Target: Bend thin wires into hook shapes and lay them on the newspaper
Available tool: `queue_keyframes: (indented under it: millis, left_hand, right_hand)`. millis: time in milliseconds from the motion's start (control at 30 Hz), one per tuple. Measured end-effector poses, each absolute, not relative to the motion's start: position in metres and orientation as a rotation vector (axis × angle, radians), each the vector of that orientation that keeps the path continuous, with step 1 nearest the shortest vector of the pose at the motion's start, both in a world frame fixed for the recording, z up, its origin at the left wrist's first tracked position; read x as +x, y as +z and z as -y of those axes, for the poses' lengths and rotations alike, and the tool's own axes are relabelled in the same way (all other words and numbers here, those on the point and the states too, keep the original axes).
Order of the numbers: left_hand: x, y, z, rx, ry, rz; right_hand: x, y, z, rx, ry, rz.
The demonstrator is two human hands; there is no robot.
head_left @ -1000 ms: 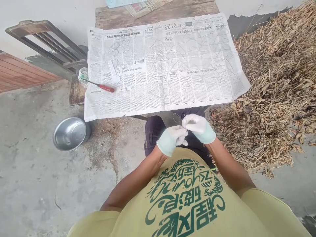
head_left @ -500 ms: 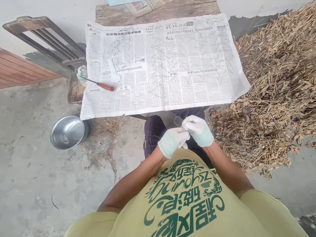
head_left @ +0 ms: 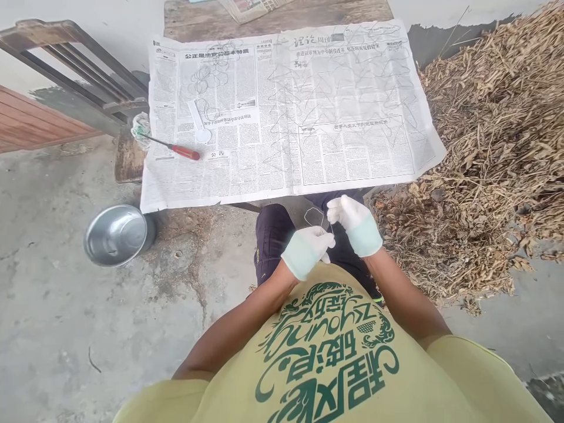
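Both my hands wear white gloves with pale green cuffs, and they meet above my lap, just in front of the table. Between the thumb and fingers of my left hand (head_left: 309,245) a thin wire (head_left: 314,210) is pinched, its bent loop standing out past the fingertips. A short straight length of the wire runs up from there to my right hand (head_left: 351,218), whose fingers are bent together at it. The exact contact at the right fingertips is too small to see clearly. Many similar thin wire pieces (head_left: 205,78) lie on the newspaper (head_left: 247,185).
A red-handled screwdriver (head_left: 185,152) and a white spoon-shaped piece (head_left: 201,136) lie on the newspaper at left. Beyond stands a wooden chair (head_left: 66,29). A metal pot (head_left: 117,235) sits on the concrete floor. Dry plant stalks (head_left: 493,129) are heaped at right.
My right hand has moved slightly up and away from my left hand, so a short stretch of wire shows between them. The wire loop has shifted a little to the left.
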State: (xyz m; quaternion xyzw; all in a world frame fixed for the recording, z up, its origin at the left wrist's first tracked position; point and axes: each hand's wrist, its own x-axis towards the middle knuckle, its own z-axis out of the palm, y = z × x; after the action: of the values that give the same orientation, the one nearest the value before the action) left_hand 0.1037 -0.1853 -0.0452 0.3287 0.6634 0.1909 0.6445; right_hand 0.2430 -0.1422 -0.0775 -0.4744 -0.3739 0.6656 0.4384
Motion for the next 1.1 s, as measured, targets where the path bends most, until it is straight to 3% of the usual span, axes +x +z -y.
queue_keyframes:
  millis: [267,733,1100]
  left_hand:
    - [0.102,-0.057,0.18,0.849,0.489,-1.624]
    - [0.107,-0.065,0.196,0.98,0.476,-1.602]
    - [0.104,-0.071,0.191,0.832,0.659,-1.613]
  right_hand:
    - [0.243,-0.072,0.156,-1.542,1.37,1.509]
    - [0.236,-0.088,0.158,-1.64,0.855,1.768]
    - [0.254,-0.072,0.158,-1.505,1.356,1.447]
